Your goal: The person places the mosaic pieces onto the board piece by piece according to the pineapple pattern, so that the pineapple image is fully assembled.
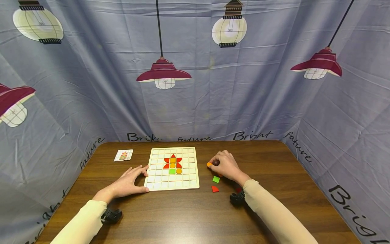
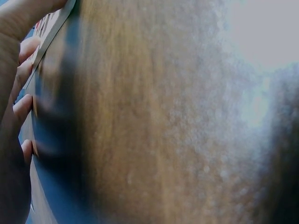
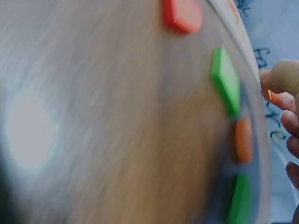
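Note:
A pale wooden board marked with a square grid lies flat on the table. On it sit several red pieces, an orange square, two orange discs and a green square. My left hand rests at the board's left side, thumb by the near corner and fingertips at the edge. Right of the board, thumb and fingers of my right hand pinch an orange disc above the table. Beneath and beside that hand are a loose green square and a red quarter-round piece.
A small picture card with a red and green pattern lies at the back left. Near the right hand, an orange piece and another green piece lie on the table. A printed curtain stands behind and at both sides.

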The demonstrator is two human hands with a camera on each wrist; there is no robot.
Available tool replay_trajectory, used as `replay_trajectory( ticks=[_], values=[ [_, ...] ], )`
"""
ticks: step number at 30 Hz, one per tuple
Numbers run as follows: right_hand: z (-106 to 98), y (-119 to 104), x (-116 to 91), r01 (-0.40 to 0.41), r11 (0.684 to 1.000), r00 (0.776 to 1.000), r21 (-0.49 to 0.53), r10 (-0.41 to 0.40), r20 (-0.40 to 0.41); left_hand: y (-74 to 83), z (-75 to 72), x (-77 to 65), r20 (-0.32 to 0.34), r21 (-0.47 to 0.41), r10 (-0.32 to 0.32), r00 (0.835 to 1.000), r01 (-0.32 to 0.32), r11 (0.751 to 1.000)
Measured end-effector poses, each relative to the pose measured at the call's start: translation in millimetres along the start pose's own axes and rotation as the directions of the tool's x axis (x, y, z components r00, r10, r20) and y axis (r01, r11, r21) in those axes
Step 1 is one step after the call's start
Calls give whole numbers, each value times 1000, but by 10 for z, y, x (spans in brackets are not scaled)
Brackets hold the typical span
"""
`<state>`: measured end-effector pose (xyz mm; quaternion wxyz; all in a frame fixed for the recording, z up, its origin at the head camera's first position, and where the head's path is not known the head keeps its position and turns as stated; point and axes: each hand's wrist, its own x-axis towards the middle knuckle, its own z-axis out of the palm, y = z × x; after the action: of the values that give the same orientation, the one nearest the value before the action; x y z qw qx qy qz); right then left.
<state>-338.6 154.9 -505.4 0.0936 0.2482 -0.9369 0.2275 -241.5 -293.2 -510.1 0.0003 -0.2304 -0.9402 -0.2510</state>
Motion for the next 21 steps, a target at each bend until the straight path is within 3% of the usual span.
replay_trajectory(
  ticks=[8, 21],
  values=[
    [20, -372, 166, 67, 995, 998, 73, -69, 16, 9, -7, -6, -1, -6, 2, 1000, -2, 1000],
    [356, -927, 369, 178, 982, 983, 59, -180, 38, 32, -15, -14, -3, -6, 3, 1000, -3, 1000]
  ],
)
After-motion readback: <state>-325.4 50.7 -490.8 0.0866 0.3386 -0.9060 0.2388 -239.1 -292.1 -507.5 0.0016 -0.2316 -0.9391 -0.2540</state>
